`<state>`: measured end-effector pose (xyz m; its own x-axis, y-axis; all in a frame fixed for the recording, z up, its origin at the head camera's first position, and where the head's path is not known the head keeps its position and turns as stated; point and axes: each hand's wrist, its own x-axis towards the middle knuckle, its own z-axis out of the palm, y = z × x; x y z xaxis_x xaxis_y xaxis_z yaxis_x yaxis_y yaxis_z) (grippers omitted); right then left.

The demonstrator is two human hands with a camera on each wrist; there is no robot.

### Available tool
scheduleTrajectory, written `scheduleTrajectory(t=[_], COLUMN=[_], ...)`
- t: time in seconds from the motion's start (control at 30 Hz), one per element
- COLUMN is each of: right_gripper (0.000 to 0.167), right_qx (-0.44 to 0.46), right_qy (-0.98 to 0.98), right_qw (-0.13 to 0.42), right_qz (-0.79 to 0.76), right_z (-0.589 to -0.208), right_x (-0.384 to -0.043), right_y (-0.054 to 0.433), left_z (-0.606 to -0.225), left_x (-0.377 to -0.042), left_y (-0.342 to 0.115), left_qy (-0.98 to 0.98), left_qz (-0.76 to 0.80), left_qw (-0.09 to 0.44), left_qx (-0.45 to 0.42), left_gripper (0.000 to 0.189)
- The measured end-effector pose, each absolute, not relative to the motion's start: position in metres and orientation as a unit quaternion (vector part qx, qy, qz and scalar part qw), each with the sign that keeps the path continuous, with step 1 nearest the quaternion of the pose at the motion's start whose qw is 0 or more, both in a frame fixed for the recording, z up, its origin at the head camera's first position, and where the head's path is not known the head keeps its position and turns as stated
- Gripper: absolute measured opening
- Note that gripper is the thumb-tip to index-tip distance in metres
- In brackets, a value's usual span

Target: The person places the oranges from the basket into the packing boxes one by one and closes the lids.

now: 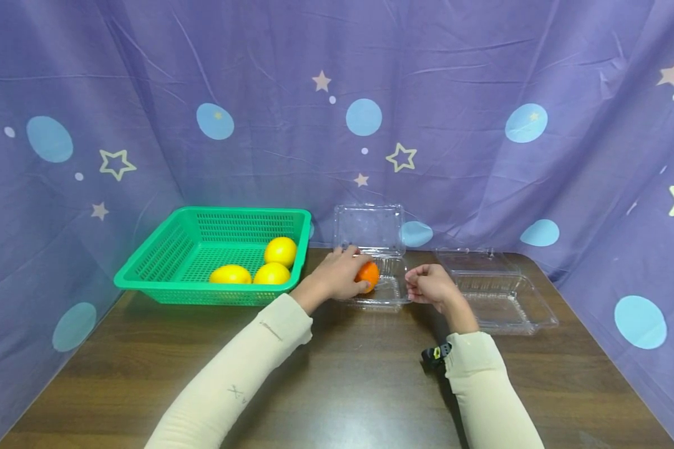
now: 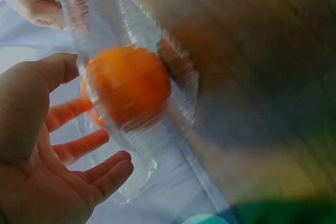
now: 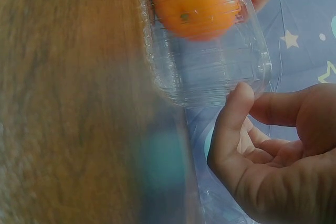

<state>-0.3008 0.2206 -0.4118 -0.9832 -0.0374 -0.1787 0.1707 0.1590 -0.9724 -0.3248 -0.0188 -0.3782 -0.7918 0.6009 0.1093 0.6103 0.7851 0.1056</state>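
Note:
An orange (image 1: 369,276) sits at the left end of a clear hinged plastic box (image 1: 392,288), whose lid (image 1: 369,226) stands raised at the back. My left hand (image 1: 337,274) is over that end, beside the orange. In the left wrist view its fingers (image 2: 81,145) are spread and relaxed at the box's rim; whether a fingertip touches the orange, I cannot tell. At the opposite end, my right hand (image 1: 431,287) pinches the rim between thumb and forefinger, its other fingers curled in, as the right wrist view shows.
A green plastic basket (image 1: 140,274) stands on the left, with yellow fruits (image 1: 281,252) inside. To the right lies another clear open box (image 1: 500,305). A patterned purple curtain (image 1: 292,156) hangs behind the brown wooden table (image 1: 359,386).

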Motion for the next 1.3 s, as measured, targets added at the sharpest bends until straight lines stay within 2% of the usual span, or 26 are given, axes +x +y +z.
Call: scheduleTrajectory(t=[0.6, 1.0, 1.3], right_gripper=[0.014, 0.011, 0.013], right_qx=[0.051, 0.054, 0.047], right_qy=[0.759, 0.754, 0.759], right_qw=[0.077, 0.081, 0.076], right_qz=[-0.645, -0.649, -0.645], right_z=[-0.415, -0.414, -0.415], right_x=[-0.304, -0.302, -0.303], right_y=[0.222, 0.221, 0.222], left_z=[-0.336, -0.322, -0.333], left_x=[-0.328, -0.337, -0.351], left_y=[-0.061, -0.114, -0.149], left_qy=[-0.950, -0.966, -0.971], left_qz=[-0.061, -0.050, -0.080], left_qw=[0.087, 0.081, 0.069], left_qx=[-0.294, -0.239, -0.216], left_gripper=[0.058, 0.055, 0.056])
